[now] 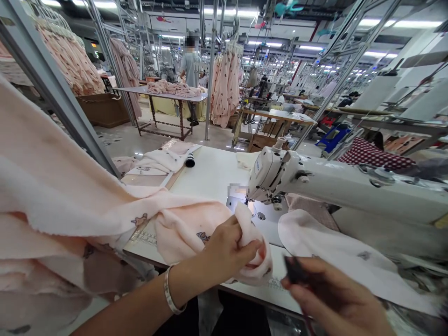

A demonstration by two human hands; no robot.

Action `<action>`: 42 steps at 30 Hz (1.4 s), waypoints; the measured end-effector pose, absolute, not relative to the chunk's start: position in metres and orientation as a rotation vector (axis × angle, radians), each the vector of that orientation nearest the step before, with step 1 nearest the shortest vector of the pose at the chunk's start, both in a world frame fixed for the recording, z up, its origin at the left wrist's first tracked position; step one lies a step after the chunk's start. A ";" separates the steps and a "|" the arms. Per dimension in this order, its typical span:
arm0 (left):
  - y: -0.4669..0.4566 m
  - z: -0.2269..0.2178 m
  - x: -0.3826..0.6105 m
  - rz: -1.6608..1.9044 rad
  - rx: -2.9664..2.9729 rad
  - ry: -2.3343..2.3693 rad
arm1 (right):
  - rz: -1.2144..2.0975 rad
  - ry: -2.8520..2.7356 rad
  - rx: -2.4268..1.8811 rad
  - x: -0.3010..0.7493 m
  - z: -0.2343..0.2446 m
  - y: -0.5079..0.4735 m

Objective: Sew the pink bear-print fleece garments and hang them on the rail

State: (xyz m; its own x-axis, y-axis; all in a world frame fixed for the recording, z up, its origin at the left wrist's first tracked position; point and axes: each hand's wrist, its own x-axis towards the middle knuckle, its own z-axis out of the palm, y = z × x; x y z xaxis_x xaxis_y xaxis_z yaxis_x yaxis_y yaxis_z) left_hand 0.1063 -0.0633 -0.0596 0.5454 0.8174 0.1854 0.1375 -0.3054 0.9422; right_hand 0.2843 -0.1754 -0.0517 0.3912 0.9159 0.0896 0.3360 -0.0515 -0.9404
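My left hand [227, 247], with a silver bangle at the wrist, is closed on a bunched edge of pale pink fleecy fabric [189, 224] printed with small grey figures. The cloth runs left across the table and up past the metal post. My right hand [332, 289] is blurred at the lower right, with its fingers closed on a small black object [296, 269] whose kind I cannot make out. Just beyond my left hand is the needle area of a white sewing machine [273, 172]. Another pale fabric piece [315, 233] lies right of the needle, under the machine arm.
A black-and-white thread spool [189, 160] stands on the sewing table [210, 163], near folded fabric [154, 163]. A slanted metal post [63, 84] rises at left. Beyond are a work table [129, 89], hanging pink garments [226, 84] and a standing person [191, 65].
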 end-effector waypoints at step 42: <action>-0.069 -0.077 0.098 0.584 1.396 0.402 | 0.321 -1.290 -1.621 0.235 -0.053 -0.158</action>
